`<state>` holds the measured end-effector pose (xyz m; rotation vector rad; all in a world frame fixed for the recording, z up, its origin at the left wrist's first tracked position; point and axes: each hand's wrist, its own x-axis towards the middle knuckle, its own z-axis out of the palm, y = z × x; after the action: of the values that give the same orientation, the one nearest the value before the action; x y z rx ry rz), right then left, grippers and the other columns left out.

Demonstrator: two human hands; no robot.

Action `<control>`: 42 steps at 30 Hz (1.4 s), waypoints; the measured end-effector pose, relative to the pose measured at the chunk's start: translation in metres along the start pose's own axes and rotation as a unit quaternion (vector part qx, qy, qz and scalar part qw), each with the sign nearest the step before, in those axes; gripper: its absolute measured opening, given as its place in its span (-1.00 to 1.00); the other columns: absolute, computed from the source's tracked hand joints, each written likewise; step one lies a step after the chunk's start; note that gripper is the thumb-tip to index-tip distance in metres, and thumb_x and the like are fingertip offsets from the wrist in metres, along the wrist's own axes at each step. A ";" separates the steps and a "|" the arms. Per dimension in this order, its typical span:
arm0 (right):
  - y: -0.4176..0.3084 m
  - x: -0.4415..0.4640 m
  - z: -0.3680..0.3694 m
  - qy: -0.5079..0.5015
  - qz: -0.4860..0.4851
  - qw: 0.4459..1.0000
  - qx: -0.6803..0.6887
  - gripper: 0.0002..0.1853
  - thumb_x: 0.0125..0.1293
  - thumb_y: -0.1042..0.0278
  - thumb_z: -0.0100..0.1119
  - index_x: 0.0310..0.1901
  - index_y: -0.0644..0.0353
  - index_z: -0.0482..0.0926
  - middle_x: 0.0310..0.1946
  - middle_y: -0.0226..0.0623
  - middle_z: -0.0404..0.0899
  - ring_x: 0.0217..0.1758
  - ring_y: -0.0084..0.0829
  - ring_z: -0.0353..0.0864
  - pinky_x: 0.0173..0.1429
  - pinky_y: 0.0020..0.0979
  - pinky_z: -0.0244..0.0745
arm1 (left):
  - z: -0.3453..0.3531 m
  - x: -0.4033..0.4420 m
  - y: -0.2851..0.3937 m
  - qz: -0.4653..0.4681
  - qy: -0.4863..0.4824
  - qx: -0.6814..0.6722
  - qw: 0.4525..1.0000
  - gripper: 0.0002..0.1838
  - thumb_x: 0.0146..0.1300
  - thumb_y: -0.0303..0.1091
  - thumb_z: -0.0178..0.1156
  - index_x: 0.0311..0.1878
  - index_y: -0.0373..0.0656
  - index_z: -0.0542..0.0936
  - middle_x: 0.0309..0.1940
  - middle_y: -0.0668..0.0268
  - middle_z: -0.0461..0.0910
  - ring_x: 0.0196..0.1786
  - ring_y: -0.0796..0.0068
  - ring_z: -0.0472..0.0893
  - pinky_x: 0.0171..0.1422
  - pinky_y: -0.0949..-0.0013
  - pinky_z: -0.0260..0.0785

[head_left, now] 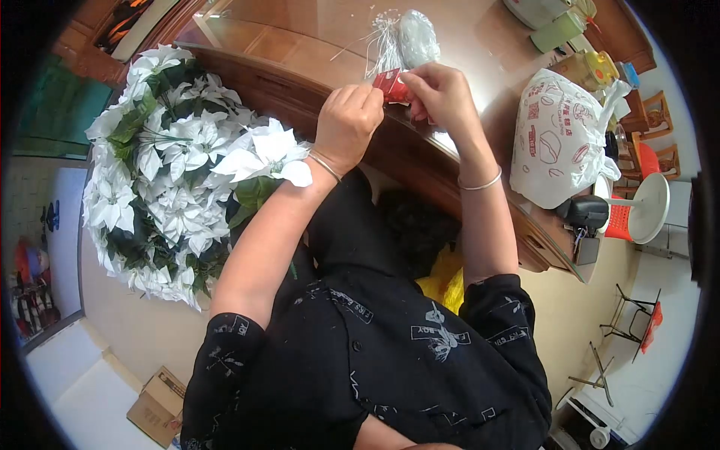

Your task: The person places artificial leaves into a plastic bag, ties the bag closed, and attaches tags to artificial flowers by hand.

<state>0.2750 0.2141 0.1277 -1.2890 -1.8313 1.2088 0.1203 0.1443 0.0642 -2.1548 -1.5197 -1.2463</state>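
Note:
Both of my hands are over the front edge of the wooden table, closed on a small red packet (391,85). My left hand (349,124) grips its left end in a fist. My right hand (444,96) pinches its right side between thumb and fingers. Some pinkish-red material shows under the right fingers, too small to make out. Just beyond the packet lie a bundle of thin white strands (386,46) and a clear plastic bag (418,39). Close by my left forearm stands a big bunch of white artificial poinsettias (184,161) with green leaves.
A white plastic bag with red print (555,139) stands on the table (300,41) at right. Behind it are jars (589,67) and a green container (559,28). A yellow bag (446,281) sits under the table. A cardboard box (157,405) lies at lower left.

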 end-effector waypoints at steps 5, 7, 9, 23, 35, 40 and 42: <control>0.002 0.004 0.006 -0.064 0.015 0.998 0.008 -0.71 0.35 0.23 0.20 -0.24 0.37 0.63 -0.55 -0.41 0.57 -0.61 -0.67 0.49 -0.55 -0.59 0.42 | 0.000 0.000 0.001 -0.010 -0.002 -0.010 1.000 -0.92 0.12 -0.51 0.19 -0.31 -0.22 0.49 -0.39 0.20 0.52 -0.26 0.17 0.55 -0.16 0.20 0.40; 0.004 0.006 0.007 -0.070 0.039 0.997 0.025 -0.71 0.36 0.22 0.20 -0.25 0.36 0.63 -0.53 -0.42 0.57 -0.59 -0.68 0.49 -0.52 -0.60 0.44 | -0.001 0.000 0.001 -0.023 -0.007 -0.024 0.999 -0.89 0.13 -0.51 0.21 -0.27 -0.24 0.51 -0.35 0.18 0.54 -0.23 0.14 0.56 -0.12 0.19 0.41; 0.009 0.008 0.007 -0.074 0.037 0.996 0.045 -0.72 0.35 0.22 0.20 -0.26 0.34 0.63 -0.53 -0.44 0.56 -0.58 -0.69 0.49 -0.51 -0.60 0.45 | 0.000 0.000 0.001 -0.037 0.011 -0.048 0.998 -0.85 0.13 -0.50 0.22 -0.22 -0.25 0.53 -0.31 0.16 0.57 -0.19 0.12 0.57 -0.08 0.18 0.42; 0.014 0.009 0.011 -0.084 0.034 0.986 0.144 -0.74 0.34 0.29 0.22 -0.24 0.40 0.61 -0.55 -0.36 0.57 -0.55 -0.65 0.51 -0.45 -0.58 0.51 | 0.004 0.003 0.005 -0.128 0.016 -0.151 0.980 -0.62 0.05 -0.50 0.29 -0.01 -0.30 0.52 -0.19 0.11 0.60 -0.07 0.10 0.56 0.04 0.16 0.42; 0.016 0.007 0.013 -0.092 0.024 0.983 0.158 -0.74 0.37 0.26 0.19 -0.22 0.36 0.61 -0.51 -0.40 0.58 -0.52 -0.68 0.50 -0.41 -0.61 0.51 | 0.004 0.003 0.005 -0.141 0.028 -0.165 0.976 -0.66 0.06 -0.50 0.28 -0.05 -0.27 0.54 -0.22 0.13 0.62 -0.09 0.11 0.58 0.02 0.15 0.43; 0.019 0.008 0.012 -0.096 0.016 0.983 0.153 -0.74 0.38 0.26 0.18 -0.22 0.35 0.60 -0.52 -0.41 0.56 -0.52 -0.68 0.49 -0.41 -0.61 0.48 | 0.004 0.004 0.005 -0.152 0.033 -0.161 0.975 -0.67 0.09 -0.50 0.27 -0.03 -0.24 0.57 -0.22 0.15 0.65 -0.10 0.17 0.62 0.01 0.22 0.45; 0.019 0.008 0.012 -0.098 0.016 0.983 0.154 -0.74 0.39 0.26 0.17 -0.23 0.35 0.59 -0.52 -0.42 0.55 -0.52 -0.68 0.48 -0.41 -0.61 0.46 | 0.004 0.004 0.005 -0.152 0.035 -0.160 0.975 -0.67 0.09 -0.49 0.27 -0.03 -0.24 0.58 -0.22 0.15 0.65 -0.11 0.17 0.62 0.01 0.23 0.45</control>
<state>0.2696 0.2197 0.1051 -1.0607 -1.6756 1.6131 0.1274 0.1467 0.0660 -2.0843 -1.7727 -1.7556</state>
